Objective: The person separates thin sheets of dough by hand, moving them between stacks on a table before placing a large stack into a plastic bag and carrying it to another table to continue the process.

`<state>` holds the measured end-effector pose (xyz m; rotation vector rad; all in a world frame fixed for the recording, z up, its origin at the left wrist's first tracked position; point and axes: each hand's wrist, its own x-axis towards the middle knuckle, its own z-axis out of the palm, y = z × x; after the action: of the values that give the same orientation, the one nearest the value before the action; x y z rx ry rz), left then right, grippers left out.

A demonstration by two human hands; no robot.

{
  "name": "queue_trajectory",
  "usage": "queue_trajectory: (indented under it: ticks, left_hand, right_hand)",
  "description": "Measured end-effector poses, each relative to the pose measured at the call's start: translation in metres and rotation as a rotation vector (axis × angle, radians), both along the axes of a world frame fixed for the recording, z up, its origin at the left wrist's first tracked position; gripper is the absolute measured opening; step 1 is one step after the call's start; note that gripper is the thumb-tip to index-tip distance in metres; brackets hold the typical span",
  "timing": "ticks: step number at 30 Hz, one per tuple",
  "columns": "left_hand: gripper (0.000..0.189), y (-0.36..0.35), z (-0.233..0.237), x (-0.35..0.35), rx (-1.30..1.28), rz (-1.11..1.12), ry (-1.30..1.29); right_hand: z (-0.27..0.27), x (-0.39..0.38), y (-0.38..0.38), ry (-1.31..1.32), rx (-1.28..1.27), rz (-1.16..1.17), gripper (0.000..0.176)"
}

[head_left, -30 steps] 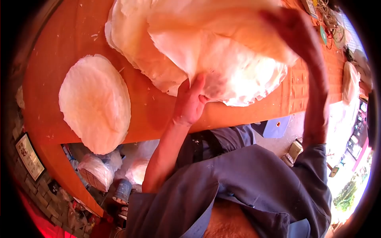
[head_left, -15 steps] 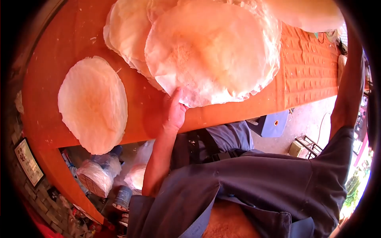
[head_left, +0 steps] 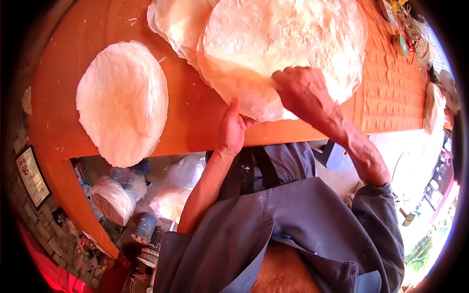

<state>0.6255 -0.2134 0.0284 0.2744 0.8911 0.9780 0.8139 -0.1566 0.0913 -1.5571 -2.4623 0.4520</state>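
Thin, pale round sheets lie in a broad stack (head_left: 288, 39) on the orange table, with crinkled, uneven edges. Right at the stack's near edge is my left hand (head_left: 232, 128); its thumb points up and the fingers reach to the rim, apart from the thumb. My right hand (head_left: 305, 93) is over the near part of the stack, closed with its knuckles up. Whatever its fingertips may hold is hidden. More pale sheets (head_left: 178, 24) stick out behind, on the left. A separate round sheet (head_left: 122, 105) lies farther left, partly over the table's front edge.
The orange table cover (head_left: 391, 93) has a ribbed pattern at right. Cables and small devices (head_left: 401, 44) lie at the far right corner. Below the table are plastic-wrapped bundles (head_left: 115, 200), a can (head_left: 144, 228) and a blue stool (head_left: 337, 157). A framed paper (head_left: 32, 176) stands at left.
My right arm has come in from the far right, and its hand is now over the stack. The pale sheet at top right has left view. My left thumb has lifted off the rim.
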Motion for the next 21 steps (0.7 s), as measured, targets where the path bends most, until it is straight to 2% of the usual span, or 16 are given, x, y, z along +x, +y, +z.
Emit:
queue_trajectory:
  ticks: [5, 7, 8, 11, 12, 13, 14, 15, 17, 19, 20, 21]
  left_hand:
    - [0.039, -0.003, -0.023, -0.013, 0.057, -0.091, -0.063]
    - [0.038, -0.012, -0.027, -0.012, 0.054, -0.099, -0.108]
    - [0.038, -0.010, -0.024, -0.012, 0.053, -0.090, -0.136]
    - [0.037, -0.004, -0.023, -0.015, 0.026, -0.016, -0.124]
    - [0.037, -0.001, -0.015, -0.011, 0.012, 0.035, -0.092]
    - [0.037, -0.001, -0.009, -0.009, -0.007, 0.087, -0.060]
    - [0.037, 0.001, -0.007, -0.016, 0.028, -0.050, -0.211]
    - [0.037, 0.003, -0.009, -0.015, 0.029, -0.077, -0.206]
    - [0.041, 0.010, -0.009, -0.007, 0.074, -0.050, -0.155]
    - [0.046, 0.022, 0.000, -0.005, 0.101, -0.069, -0.154]
    - [0.049, 0.027, 0.005, -0.001, 0.113, -0.085, -0.158]
    - [0.049, 0.029, 0.009, 0.005, 0.106, -0.073, -0.150]
  right_hand:
    - [-0.039, -0.013, -0.022, 0.032, -0.041, -0.008, 0.007]
    - [-0.021, -0.028, -0.012, 0.062, -0.042, -0.021, 0.006]
    - [-0.030, -0.036, -0.010, 0.013, -0.032, -0.012, 0.008]
    - [-0.032, -0.045, -0.031, 0.086, -0.056, 0.014, 0.026]
    - [-0.023, -0.045, -0.042, 0.205, -0.043, -0.054, 0.035]
    - [-0.024, -0.044, -0.041, 0.210, 0.009, -0.057, 0.035]
    - [-0.027, -0.041, -0.040, 0.212, 0.056, -0.068, 0.035]
    - [-0.030, -0.037, -0.038, 0.215, 0.104, -0.080, 0.034]
    - [-0.039, -0.026, -0.017, 0.112, -0.027, -0.063, 0.029]
    - [-0.015, -0.020, 0.002, 0.105, -0.166, -0.093, 0.029]
    - [0.002, -0.018, 0.007, 0.131, -0.168, -0.010, 0.030]
    - [0.004, -0.020, 0.003, 0.126, -0.134, -0.030, 0.031]
